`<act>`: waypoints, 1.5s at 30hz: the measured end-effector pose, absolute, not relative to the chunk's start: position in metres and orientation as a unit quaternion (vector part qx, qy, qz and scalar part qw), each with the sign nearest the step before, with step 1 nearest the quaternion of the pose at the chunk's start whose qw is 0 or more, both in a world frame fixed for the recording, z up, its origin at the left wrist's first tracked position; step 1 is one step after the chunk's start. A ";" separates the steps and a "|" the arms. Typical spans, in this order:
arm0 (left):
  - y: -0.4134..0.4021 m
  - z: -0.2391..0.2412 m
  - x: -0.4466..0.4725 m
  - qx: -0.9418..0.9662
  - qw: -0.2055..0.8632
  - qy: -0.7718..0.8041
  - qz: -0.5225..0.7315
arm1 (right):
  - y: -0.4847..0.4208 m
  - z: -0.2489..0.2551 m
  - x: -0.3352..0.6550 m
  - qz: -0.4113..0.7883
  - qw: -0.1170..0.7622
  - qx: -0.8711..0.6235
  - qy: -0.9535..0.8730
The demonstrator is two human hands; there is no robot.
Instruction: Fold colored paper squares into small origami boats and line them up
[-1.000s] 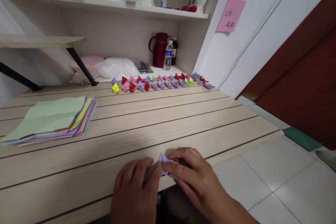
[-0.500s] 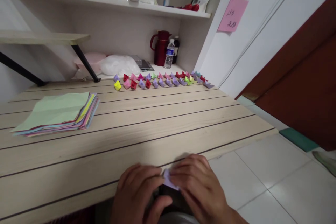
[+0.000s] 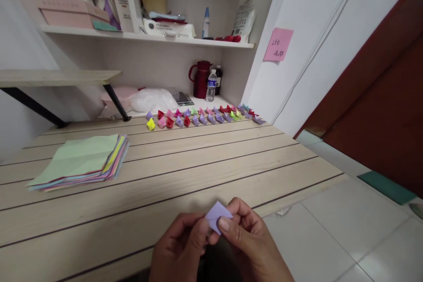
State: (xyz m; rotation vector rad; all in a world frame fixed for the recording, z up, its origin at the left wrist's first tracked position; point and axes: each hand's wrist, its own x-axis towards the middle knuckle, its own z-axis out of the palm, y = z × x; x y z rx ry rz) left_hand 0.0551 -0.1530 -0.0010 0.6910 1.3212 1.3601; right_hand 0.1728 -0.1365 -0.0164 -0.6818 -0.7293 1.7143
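A small folded lilac paper piece (image 3: 216, 214) is pinched between the fingertips of both my hands, just above the near edge of the wooden table (image 3: 185, 172). My left hand (image 3: 180, 251) grips its left side with curled fingers. My right hand (image 3: 251, 242) holds its right side, thumb on top. A stack of coloured square paper sheets (image 3: 82, 163), pale green on top, lies at the table's left. Two rows of several small folded paper shapes (image 3: 201, 116) in purple, red, pink, yellow and green sit along the far edge.
Behind the table an alcove holds a dark red jug (image 3: 200, 79), a water bottle (image 3: 210, 85), a white plastic bag (image 3: 153, 99) and a pink bowl (image 3: 120, 96). A shelf (image 3: 148, 37) above carries boxes and bottles. A pink sticky note (image 3: 278, 44) hangs on the right wall. Tiled floor lies right.
Both hands have lifted the lilac piece off the table's near edge and now hold it in the air. The camera has tilted up, showing more of the shelf.
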 end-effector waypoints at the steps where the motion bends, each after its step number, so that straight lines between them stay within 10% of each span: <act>1: -0.152 -0.001 0.054 0.282 0.533 0.563 0.564 | -0.137 -0.020 0.173 0.724 0.544 -0.282 -0.318; 14: -0.140 0.005 0.042 0.362 0.505 0.648 0.441 | -0.140 -0.030 0.190 0.677 0.476 -0.369 -0.423; 23: -0.090 0.007 0.012 0.651 0.437 0.600 0.159 | -0.134 -0.039 0.240 0.196 0.444 -0.382 -0.787; 31: -0.072 0.016 0.019 0.752 0.363 0.547 0.060 | -0.112 -0.034 0.227 0.154 0.341 -0.271 -0.887; 41: -0.097 -0.002 0.018 0.766 0.161 0.599 0.165 | -0.117 -0.043 0.223 0.094 0.379 -0.314 -0.866; 45: -0.135 -0.037 0.007 0.736 -0.106 0.567 0.354 | -0.120 -0.045 0.220 0.086 0.395 -0.325 -0.855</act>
